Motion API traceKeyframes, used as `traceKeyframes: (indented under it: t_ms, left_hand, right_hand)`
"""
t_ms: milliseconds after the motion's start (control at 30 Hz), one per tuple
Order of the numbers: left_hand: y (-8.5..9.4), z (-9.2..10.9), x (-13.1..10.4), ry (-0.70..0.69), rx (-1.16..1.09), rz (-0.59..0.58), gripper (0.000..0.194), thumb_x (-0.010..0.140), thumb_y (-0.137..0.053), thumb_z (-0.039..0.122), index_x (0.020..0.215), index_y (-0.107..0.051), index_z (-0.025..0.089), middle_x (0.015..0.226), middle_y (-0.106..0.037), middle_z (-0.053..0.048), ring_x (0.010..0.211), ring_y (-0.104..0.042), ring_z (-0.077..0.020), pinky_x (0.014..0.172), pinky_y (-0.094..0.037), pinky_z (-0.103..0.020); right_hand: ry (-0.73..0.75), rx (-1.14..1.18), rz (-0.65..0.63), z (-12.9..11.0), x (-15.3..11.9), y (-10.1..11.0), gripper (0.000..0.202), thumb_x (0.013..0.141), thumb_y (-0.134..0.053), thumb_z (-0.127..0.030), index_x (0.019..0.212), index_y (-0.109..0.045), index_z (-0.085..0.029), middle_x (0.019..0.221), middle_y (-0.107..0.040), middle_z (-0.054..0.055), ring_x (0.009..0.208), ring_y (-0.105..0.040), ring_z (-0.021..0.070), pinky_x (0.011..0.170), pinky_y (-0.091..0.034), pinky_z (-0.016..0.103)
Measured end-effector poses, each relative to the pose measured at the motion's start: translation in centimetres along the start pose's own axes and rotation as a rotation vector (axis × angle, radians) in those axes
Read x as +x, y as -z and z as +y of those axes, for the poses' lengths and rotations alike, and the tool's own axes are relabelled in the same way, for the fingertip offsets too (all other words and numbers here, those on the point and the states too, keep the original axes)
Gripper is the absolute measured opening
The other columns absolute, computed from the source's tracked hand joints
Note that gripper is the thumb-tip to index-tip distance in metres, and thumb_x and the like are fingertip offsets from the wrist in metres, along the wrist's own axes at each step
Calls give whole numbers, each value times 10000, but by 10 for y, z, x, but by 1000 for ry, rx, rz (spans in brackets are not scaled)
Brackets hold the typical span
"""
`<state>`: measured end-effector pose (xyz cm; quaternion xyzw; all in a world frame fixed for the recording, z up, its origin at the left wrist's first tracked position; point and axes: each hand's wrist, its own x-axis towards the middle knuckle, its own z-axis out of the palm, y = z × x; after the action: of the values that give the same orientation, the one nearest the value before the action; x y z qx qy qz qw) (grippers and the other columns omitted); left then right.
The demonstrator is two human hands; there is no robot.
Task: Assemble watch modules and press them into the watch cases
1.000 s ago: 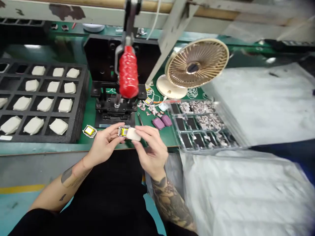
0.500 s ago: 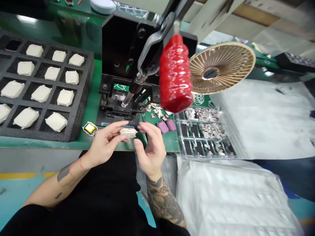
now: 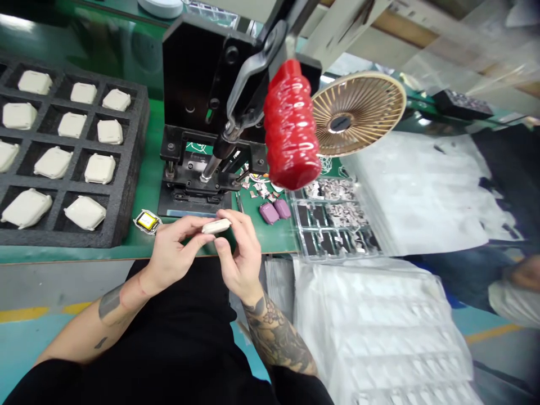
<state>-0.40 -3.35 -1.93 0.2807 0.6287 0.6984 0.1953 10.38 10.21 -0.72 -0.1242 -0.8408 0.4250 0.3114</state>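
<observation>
A cream-white watch case (image 3: 216, 226) is held edge-on just above the front of the green bench. My left hand (image 3: 175, 247) pinches its left end between thumb and fingers. My right hand (image 3: 240, 253) is at the other end, fingers on the upper edge and thumb underneath, gripping it. Left of my hands lies an opened watch case (image 3: 147, 221) with a yellow-framed part inside. Just beyond my hands stands a black hand press (image 3: 194, 191) with a red ribbed handle (image 3: 292, 126). Two purple watch cases (image 3: 275, 210) sit to the right.
A dark foam tray (image 3: 141, 129) at the left holds several cream cases in compartments. A clear divided tray (image 3: 337, 253) of small parts is at the right, beside a gold fan (image 3: 358, 112) and stacked plastic-wrapped trays (image 3: 375, 326). Another person's arm (image 3: 518, 287) shows at far right.
My right hand has closed in from the right and now grips the case's right end. The whole view has shifted slightly, and another person's arm has appeared at the right edge.
</observation>
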Motion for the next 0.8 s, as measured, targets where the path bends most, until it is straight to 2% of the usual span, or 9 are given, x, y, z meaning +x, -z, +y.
traceKeyframes:
  t_ms: [100, 167, 267, 367, 467, 667, 800]
  left_hand:
    - [3, 4, 5, 75, -154, -63, 219, 967, -887, 318, 1129, -835, 181, 1106, -889, -89, 987, -880, -256, 926, -740, -333]
    - [4, 4, 8, 114, -235, -71, 250, 963, -892, 339, 1129, -824, 165, 1119, -886, -109, 977, -880, -267, 886, -750, -346]
    - [5, 3, 8, 156, -266, -77, 369, 988, -862, 361, 1292, -809, 158, 1187, -877, -128, 948, -878, -261, 860, -757, -360]
    - [6, -1, 6, 148, -203, -105, 482, 991, -857, 357, 1433, -781, 182, 1294, -854, -122, 999, -879, -262, 943, -749, -373]
    - [6, -4, 5, 141, -142, -165, 504, 969, -876, 329, 1450, -784, 207, 1318, -847, -100, 1094, -871, -289, 994, -737, -377]
    - [8, -5, 5, 117, -18, -195, 477, 954, -886, 313, 1411, -800, 208, 1085, -895, -56, 971, -888, -275, 914, -751, -345]
    - [6, -5, 4, 47, 38, -202, 460, 969, -880, 335, 1403, -793, 211, 1085, -895, -55, 978, -888, -270, 934, -749, -354]
  right_hand:
    - [17, 8, -3, -1, 2, 2, 426, 1111, -588, -281, 1528, -659, -325, 1385, -705, 114, 1293, -712, 310, 1128, -642, 556]
    - [74, -38, 10, -1, 5, 7, 539, 1074, -654, -254, 1602, -598, -347, 1421, -688, 120, 1304, -706, 324, 1128, -642, 572]
    - [224, -181, -53, 0, 12, 17, 690, 1029, -704, -188, 1663, -530, -397, 1458, -684, 117, 1331, -691, 355, 1134, -626, 620]
    - [299, -260, -157, 4, 17, 25, 630, 1041, -668, -142, 1610, -582, -396, 1396, -725, 105, 1293, -703, 347, 1103, -622, 618]
    - [319, -285, -175, 11, 17, 28, 551, 1049, -670, -155, 1565, -613, -339, 1351, -740, 123, 1247, -724, 337, 1046, -632, 578]
    - [381, -190, -134, 23, 6, 28, 401, 1028, -675, -117, 1367, -706, -329, 1182, -786, 76, 1176, -774, 306, 989, -656, 538]
    - [296, -161, -148, 20, 6, 34, 498, 1016, -710, -175, 1490, -656, -317, 1348, -752, 127, 1254, -750, 329, 1036, -668, 568]
